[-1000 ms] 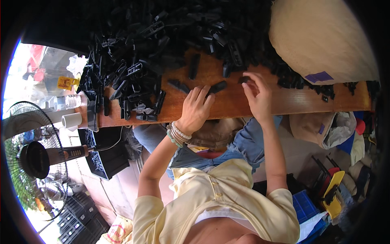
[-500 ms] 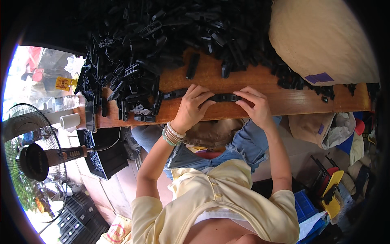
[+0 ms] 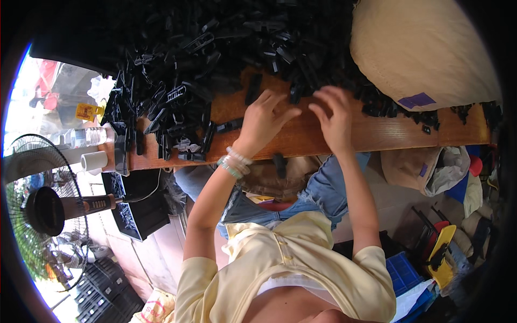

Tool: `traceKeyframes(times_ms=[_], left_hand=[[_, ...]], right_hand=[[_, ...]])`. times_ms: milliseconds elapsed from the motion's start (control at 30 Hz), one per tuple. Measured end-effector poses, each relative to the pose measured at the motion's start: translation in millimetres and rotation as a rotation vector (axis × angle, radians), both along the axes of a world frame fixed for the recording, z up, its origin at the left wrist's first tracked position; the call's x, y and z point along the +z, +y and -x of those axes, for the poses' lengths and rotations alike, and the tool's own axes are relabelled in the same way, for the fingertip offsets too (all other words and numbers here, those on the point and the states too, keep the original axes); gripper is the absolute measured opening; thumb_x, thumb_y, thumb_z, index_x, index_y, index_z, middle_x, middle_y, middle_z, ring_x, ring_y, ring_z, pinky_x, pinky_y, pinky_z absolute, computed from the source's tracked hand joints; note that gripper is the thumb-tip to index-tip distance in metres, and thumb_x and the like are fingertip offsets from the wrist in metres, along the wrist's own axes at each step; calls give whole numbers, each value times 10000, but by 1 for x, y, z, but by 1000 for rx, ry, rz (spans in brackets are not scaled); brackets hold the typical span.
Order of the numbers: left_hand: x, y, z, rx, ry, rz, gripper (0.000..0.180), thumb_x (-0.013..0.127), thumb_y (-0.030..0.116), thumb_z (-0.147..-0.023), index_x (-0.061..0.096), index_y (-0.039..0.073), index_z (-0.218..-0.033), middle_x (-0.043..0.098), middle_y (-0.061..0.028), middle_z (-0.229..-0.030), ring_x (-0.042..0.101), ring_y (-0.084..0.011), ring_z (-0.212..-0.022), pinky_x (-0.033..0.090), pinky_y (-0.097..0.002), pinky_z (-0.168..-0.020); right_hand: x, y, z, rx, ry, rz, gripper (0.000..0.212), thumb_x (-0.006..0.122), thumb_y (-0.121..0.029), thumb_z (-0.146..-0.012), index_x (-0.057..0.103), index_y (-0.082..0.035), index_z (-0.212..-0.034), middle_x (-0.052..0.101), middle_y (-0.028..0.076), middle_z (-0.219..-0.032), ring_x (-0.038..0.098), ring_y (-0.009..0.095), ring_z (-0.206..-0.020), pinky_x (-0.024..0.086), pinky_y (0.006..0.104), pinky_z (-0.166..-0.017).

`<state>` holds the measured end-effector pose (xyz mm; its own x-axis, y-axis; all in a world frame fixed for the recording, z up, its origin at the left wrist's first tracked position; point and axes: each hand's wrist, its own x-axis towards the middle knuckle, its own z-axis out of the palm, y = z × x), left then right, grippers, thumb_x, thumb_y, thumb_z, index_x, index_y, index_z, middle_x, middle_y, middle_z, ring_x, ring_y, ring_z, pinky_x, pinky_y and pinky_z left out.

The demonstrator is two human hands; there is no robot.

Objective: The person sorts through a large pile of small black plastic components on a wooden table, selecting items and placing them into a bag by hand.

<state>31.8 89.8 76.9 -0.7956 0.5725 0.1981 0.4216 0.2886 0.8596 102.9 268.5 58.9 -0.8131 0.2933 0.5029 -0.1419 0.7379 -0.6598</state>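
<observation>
Over the wooden bench (image 3: 377, 134), my left hand (image 3: 261, 124) is open, thumb and fingers apart and nothing seen between them. Its fingertips are close to a dark, narrow plastic part (image 3: 253, 89) lying on the wood. My right hand (image 3: 335, 124) is also open and empty, its fingertips blurred, not far from another black part (image 3: 294, 92). Below the front edge, between my forearms, a black elongated plastic piece (image 3: 279, 165) shows apart from both hands, against the brown cloth or bag (image 3: 280, 180) at my lap. One more black piece (image 3: 230, 125) lies left of my left wrist.
A large heap of black plastic parts (image 3: 177, 102) covers the back and left of the bench. At right stands a bulky beige sack (image 3: 425, 54). A fan (image 3: 46, 210), a white roll (image 3: 93, 160) and a black bin (image 3: 142, 210) are at left. Another sack (image 3: 406, 169) sits below right.
Both hands have let go of the black plastic piece and moved farther over the bench, fingers spreading. That piece now appears below the bench's front edge.
</observation>
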Motion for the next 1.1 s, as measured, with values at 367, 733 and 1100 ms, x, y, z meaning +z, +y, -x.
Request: traceKeyframes(times_ms=[367, 733, 1100], left_hand=[[-10, -18, -21, 250, 93, 238, 199, 730, 191, -810, 625, 24, -834, 636, -125, -789, 632, -313, -654, 491, -398, -571], [-5, -65, -60, 22, 257, 219, 196, 756, 69, -779, 625, 14, -913, 559, -86, -803, 588, -224, -598, 479, -326, -519], [-15, -70, -59, 16, 377, 189, 231, 757, 108, -770, 630, 27, -945, 577, -89, -860, 618, -267, -698, 497, -357, -565]], right_hand=[[-6, 2, -5, -60, -126, -183, 288, 681, -25, -779, 641, -65, -1061, 537, 105, -1109, 550, 298, -969, 420, 430, -820], [9, -35, 12, 119, -59, -506, 369, 652, -66, -794, 647, -95, -1161, 570, 96, -1139, 523, 260, -1012, 392, 417, -835], [11, -33, 19, 386, -155, -682, 330, 595, -93, -813, 651, -69, -1137, 588, 75, -1145, 499, 219, -1123, 357, 433, -952]])
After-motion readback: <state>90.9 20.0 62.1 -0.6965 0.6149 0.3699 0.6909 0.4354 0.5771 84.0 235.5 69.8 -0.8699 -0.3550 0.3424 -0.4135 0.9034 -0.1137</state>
